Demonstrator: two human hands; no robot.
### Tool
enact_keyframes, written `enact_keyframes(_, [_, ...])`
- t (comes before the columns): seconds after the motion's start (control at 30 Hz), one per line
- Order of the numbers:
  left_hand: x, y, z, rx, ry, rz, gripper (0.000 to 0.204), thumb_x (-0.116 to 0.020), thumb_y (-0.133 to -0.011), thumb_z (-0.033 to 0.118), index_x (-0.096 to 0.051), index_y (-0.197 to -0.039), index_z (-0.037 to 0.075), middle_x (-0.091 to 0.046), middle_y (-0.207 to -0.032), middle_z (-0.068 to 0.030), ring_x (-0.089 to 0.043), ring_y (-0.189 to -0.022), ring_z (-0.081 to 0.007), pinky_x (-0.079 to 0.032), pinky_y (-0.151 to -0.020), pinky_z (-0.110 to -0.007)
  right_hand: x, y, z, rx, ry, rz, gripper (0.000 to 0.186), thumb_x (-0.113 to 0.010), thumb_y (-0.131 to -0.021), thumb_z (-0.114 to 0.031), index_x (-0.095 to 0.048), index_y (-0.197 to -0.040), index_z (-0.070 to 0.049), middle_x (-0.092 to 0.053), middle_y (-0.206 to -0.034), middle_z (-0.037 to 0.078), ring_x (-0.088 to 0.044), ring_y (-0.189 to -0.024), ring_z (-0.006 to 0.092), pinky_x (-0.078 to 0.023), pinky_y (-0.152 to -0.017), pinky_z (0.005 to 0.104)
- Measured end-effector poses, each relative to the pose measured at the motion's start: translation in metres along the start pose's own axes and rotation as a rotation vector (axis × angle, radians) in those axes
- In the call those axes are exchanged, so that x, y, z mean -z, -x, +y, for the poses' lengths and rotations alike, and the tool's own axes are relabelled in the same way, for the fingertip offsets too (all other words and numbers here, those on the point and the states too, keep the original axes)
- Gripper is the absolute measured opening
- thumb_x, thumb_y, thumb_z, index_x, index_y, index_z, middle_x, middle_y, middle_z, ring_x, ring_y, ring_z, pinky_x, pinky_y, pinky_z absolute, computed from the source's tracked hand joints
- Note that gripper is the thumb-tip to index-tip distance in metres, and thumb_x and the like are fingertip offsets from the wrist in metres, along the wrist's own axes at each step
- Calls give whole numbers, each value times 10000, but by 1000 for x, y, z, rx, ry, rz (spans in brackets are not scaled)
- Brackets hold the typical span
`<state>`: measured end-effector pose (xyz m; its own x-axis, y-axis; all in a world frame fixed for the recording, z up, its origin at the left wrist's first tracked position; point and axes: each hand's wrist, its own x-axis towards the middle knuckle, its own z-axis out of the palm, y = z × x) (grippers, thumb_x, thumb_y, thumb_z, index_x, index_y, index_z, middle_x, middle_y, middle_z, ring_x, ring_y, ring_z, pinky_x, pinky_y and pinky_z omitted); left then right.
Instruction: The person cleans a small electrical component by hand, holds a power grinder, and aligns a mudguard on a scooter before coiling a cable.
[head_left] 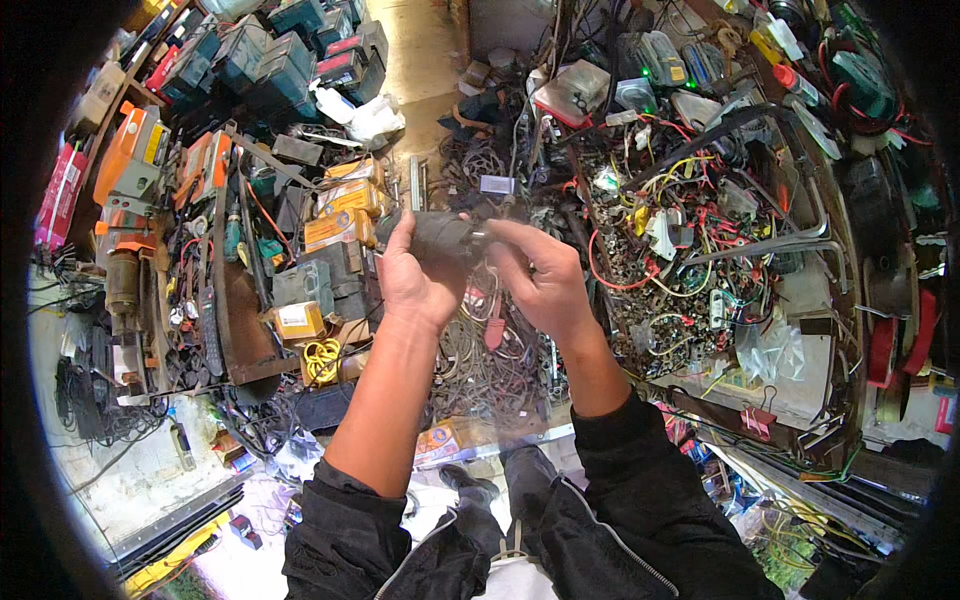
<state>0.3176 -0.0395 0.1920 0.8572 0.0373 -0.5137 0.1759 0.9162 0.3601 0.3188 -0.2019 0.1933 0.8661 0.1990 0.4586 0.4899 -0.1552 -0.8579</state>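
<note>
nearest the camera: black sleeves (650, 490), two, both coming up from the lower edge.

edges and room, left to right: brown wooden panel (245, 345) as hard edge left of the left forearm. between the forearms, a narrow gap over tangled cables (490, 375). beyond the hands, tan strip (418, 90) running to the top, clutter on both sides. farther right, parts tray (850, 335) with raised brown wall.

grip: left hand (420, 285) wrapped around dark grey cylinder (428, 237), thumb up along it, hold firm. cylinder lying roughly level between the hands, metal shaft (478, 237) at right end, toward right hand (545, 285). on that side, thumb and index nearly together at the shaft end; blurred, can't tell if gripping.

counts, left to right: orange-bodied tools (120, 160), two. remote control (211, 332), one. yellow cable coil (320, 362), one. cylinder, one. shoes (470, 482), two. red clip (758, 422), one. clear plastic bag (772, 350), one. loose parts in tray, too many to count.
</note>
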Motion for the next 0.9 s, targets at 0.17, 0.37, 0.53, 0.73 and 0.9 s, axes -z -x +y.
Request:
enact_keyframes(0.17, [2,-4,-1,69,-18,10,494,-402,-1006,479,-601,-1110,39,-683,-1050,-131,-643,-940,-265,-521,-791,-412,3,-3,-1,-36,-86,-2,258,-691,-863,-57,-656,-1113,-3,-691,-894,136,-653,-703,194,-515,-641,294])
enact_keyframes(0.37, [-2,-13,-4,87,19,68,508,-387,-1010,483,-579,-1135,29,-679,-1049,-138,-641,-943,-271,-526,-780,-415,5,-3,3,-11,-72,-66,265,-706,-839,-65,-661,-1093,-9,-701,-933,156,-697,-779,260,-547,-688,324])
enact_keyframes(0.53, [6,-21,1,35,12,54,491,-401,-1006,481,-561,-1162,44,-668,-1051,-155,-642,-946,-291,-520,-840,-447,-1,-6,4,29,31,-47,266,-711,-814,-43,-662,-1072,2,-701,-938,166,-704,-811,283,-557,-710,334])
enact_keyframes(0.73, [12,-31,1,-134,-6,31,407,-453,-1006,424,-569,-1090,43,-664,-997,-142,-637,-937,-293,-503,-888,-438,-1,-15,4,111,175,-102,239,-703,-815,-19,-662,-1048,14,-693,-906,175,-695,-769,303,-552,-682,333])
enact_keyframes(0.9, [5,-31,-5,-238,-56,66,353,-478,-1009,385,-554,-1073,46,-655,-970,-136,-641,-925,-285,-510,-886,-430,-4,-12,5,78,183,-90,224,-683,-816,-38,-647,-1034,0,-676,-889,197,-670,-781,363,-549,-679,404])
